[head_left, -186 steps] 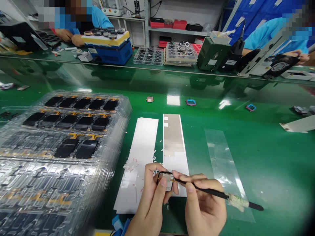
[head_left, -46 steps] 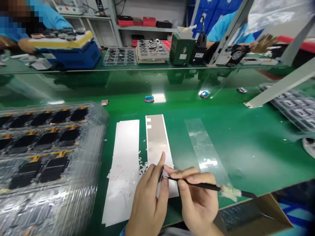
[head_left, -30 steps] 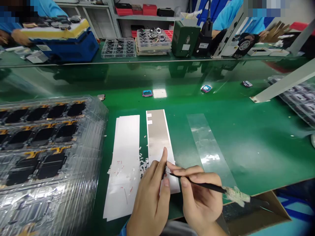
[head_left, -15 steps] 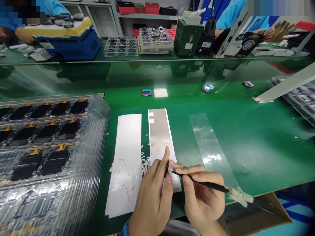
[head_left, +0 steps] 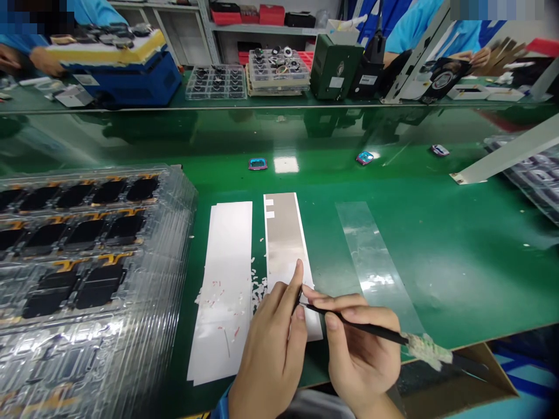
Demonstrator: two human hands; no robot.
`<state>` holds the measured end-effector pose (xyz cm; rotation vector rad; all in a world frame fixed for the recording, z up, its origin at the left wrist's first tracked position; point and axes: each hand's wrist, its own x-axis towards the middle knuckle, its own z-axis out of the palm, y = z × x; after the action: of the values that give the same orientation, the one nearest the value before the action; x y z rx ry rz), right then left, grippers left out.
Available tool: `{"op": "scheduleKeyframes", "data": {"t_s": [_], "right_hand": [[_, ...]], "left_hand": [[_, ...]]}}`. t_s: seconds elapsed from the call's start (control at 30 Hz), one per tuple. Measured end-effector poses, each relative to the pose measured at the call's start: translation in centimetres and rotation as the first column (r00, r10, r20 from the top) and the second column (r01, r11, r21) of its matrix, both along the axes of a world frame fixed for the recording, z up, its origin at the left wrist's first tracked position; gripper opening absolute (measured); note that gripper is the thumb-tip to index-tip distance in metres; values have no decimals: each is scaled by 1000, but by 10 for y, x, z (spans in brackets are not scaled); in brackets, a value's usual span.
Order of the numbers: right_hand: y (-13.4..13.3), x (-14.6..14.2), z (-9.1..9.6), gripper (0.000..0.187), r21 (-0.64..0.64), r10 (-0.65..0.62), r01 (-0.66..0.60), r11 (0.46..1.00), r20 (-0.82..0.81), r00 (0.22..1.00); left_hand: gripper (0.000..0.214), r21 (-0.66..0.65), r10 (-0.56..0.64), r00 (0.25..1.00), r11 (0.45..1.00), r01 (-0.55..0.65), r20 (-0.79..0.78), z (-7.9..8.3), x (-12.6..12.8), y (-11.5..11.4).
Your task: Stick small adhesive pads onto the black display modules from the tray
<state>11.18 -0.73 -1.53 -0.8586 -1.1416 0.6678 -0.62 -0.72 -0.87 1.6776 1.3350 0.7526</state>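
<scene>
My left hand [head_left: 268, 349] is closed, thumb and forefinger pinching a small thin dark part [head_left: 298, 299] that shows mostly edge-on. Its kind is hidden by the fingers. In my right hand [head_left: 364, 346] is a pair of black tweezers [head_left: 378, 330], held like a pen, with pale tape wrapped around its rear end. The tweezers' tip touches or nearly touches the dark part, and my right fingertips are close beside it. Beneath both hands lies a grey-faced strip sheet [head_left: 283, 244] with white edges and two small white labels near its top.
White paper sheets [head_left: 229, 250] with red scraps lie left, beside white bits [head_left: 258, 291]. Stacked clear trays [head_left: 174, 233] of black screens stand far left. A clear film strip [head_left: 362, 238] lies right. Several small watch-like cases [head_left: 257, 164] sit beyond. Co-workers' hands [head_left: 479, 56] show across the bench.
The watch-like cases have shifted slightly left relative to the bench. My hands, the tweezers and the dark part keep almost the same pose; the camera view has moved slightly.
</scene>
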Motion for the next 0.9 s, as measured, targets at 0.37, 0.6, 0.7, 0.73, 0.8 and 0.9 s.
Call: {"op": "scheduleKeyframes", "data": {"t_s": [0.37,0.6,0.7,0.73,0.8,0.9], "right_hand": [[-2,1,-4,29,-7,7,-7,1000,45,999],[0,1,-2,30,15,26,-27,1000,38,999],[-1,2,-1,28,8,30,-30,1000,19,999],[-1,2,-1,28,6,27,-27,1000,0,1000],[-2,2,0,27,4,17,-17,1000,-43,999],[-2,2,1,27,5,12,-12,1000,-56,998]], "left_hand": [[51,-21,-3,1000,1000,4,27,2,-2,2],[54,-2,-14,999,1000,14,50,2,-2,1],[53,3,-7,999,1000,7,36,2,-1,2],[52,6,-6,1000,1000,6,28,2,-1,2],[52,15,-10,1000,1000,10,16,3,-2,3],[53,38,-25,1000,999,25,14,2,-3,4]]}}
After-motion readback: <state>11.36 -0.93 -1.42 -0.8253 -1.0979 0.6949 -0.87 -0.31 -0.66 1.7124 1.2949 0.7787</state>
